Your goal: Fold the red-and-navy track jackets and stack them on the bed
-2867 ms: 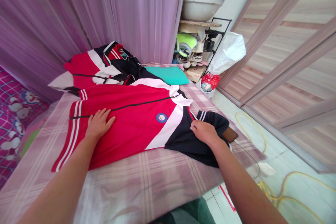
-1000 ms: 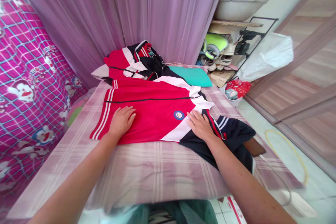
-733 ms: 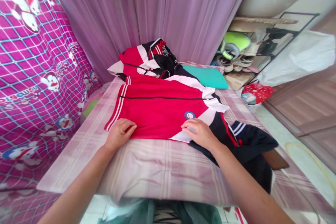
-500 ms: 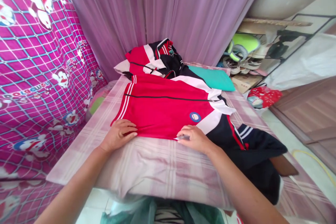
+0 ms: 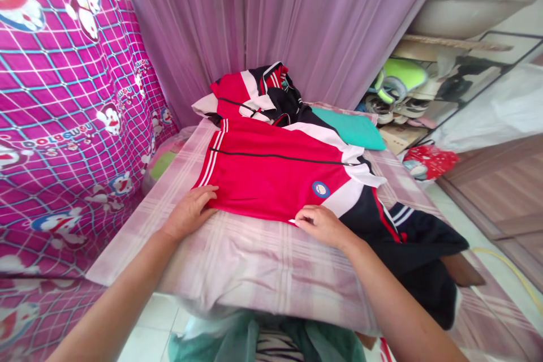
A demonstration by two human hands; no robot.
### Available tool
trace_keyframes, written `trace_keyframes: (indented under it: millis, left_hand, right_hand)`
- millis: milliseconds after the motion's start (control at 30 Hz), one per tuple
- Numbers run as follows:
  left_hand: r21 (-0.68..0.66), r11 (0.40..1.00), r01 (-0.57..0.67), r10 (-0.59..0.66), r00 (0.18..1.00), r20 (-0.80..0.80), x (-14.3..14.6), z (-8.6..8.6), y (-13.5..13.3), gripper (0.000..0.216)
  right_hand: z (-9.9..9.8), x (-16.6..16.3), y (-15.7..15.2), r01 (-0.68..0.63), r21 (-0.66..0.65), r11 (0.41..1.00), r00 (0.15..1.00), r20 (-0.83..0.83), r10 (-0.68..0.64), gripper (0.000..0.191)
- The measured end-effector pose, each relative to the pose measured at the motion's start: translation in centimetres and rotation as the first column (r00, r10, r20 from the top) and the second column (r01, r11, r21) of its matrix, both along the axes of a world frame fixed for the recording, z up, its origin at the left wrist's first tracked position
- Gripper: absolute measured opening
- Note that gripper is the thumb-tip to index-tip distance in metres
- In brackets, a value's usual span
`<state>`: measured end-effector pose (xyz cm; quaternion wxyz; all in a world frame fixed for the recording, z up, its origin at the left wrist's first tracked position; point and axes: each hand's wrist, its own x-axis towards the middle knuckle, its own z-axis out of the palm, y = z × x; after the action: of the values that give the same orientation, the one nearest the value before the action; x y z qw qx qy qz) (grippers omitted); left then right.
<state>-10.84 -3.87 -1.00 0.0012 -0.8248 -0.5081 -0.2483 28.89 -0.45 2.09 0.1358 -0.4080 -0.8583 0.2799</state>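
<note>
Red jacket (image 5: 267, 175) laid out on the plaid-covered table (image 5: 254, 263), hem to the left, white collar to the right. Black zip runs along the red body; two white stripes on hem; white diagonal band, then navy shoulder and sleeve. Near sleeve doubled back, striped cuff uppermost. Far sleeve hard to separate from the crumpled second jacket (image 5: 237, 87) behind. Round blue-rimmed patch (image 5: 320, 189) on chest; any lettering too small.

Left hand (image 5: 190, 212) at near hem corner, partly covering it; fingers loosely extended on the cloth. Right hand (image 5: 320, 225) at near edge by white band, fingers curled, thumb beneath. Cannot tell whether either grips.

Brown object (image 5: 464, 271) partly hidden under sleeve. Pink cartoon cloth (image 5: 106, 85): repeated lettering, begins "DO", remainder unclear. Basin (image 5: 470, 8) cut off at right.
</note>
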Motion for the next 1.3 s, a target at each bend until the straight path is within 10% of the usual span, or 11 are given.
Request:
trace_keyframes:
  millis: [567,833,1000,1300]
  left_hand:
    - [-0.041,0.996,0.085,-0.09,0.985,-0.147,-1.7,2.5,0.2,0.041]
    - [-0.104,0.994,0.022,-0.041,0.982,-0.185,6.8,3.0,3.9,0.042]
    - [-0.21,0.963,-0.166,0.098,0.949,-0.3,11.0,0.9,4.9,0.06]
    - [-0.195,0.966,-0.171,0.104,0.944,-0.314,10.6,-0.3,4.7,0.064]
  right_hand:
    - [0.3,1.0,0.4,-0.085,-0.026,0.996,0.996,0.025,0.085,0.028]
    - [0.9,-5.2,3.8,0.21,0.357,0.91,0.966,0.069,-0.25,0.051]
    - [-1.5,-7.1,4.0,0.205,0.279,0.938,0.893,0.34,-0.296,0.06]
    - [-2.7,-6.9,3.6,0.208,0.303,0.93,0.881,0.356,-0.313,0.058]
